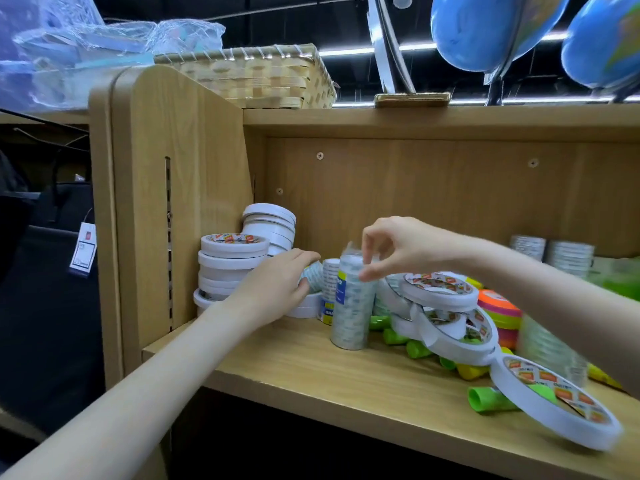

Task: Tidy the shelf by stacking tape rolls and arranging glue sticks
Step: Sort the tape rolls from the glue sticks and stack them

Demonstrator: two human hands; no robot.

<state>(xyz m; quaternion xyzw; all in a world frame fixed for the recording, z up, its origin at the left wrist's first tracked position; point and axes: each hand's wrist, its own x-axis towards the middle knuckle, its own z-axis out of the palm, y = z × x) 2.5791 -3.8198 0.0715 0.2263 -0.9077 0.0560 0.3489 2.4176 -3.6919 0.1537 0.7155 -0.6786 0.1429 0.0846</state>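
White tape rolls (230,268) stand stacked against the shelf's left wall, with a taller leaning stack (272,226) behind. My left hand (277,285) curls round a small patterned tape roll (311,277) beside that stack. My right hand (391,245) pinches the top of an upright wrapped tube of clear tape rolls (351,306). A loose pile of white tape rolls (443,306) lies to the right, and another white roll (554,400) leans at the shelf's front. Green and yellow glue sticks (485,400) are scattered under them.
The wooden shelf board (294,362) has bare room at front left. Orange and pink tape rolls (498,310) and wrapped clear rolls (550,254) sit at the right. A woven basket (256,77) and blue globes (485,29) stand on top of the unit.
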